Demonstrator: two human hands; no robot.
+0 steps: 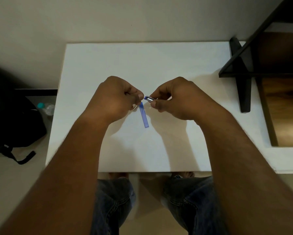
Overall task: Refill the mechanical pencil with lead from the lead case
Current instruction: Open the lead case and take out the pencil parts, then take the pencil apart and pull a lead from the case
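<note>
Holding the mechanical pencil (150,99) level above the white table (176,61), right hand (178,99) pinched around its silver barrel, blue end pointing toward the left hand (118,97). Left hand closed in a pinch just beside that blue end; content of the pinch too small to resolve, possibly a lead or a cap, cannot tell. Small metallic piece (134,107) protruding below the left fingers, identity unclear.

Lead case (144,115): blue, translucent, flat on the table directly below and between both hands, touched by neither. Open or closed state of the case not discernible.

Progress, as a judgement: mid-task. Pencil picked up and presented for loading; insertion of lead apparently in hand or imminent. Remaining: seating the lead in the barrel, refitting any removed cap, closing the case, verifying feed by clicking.
</note>
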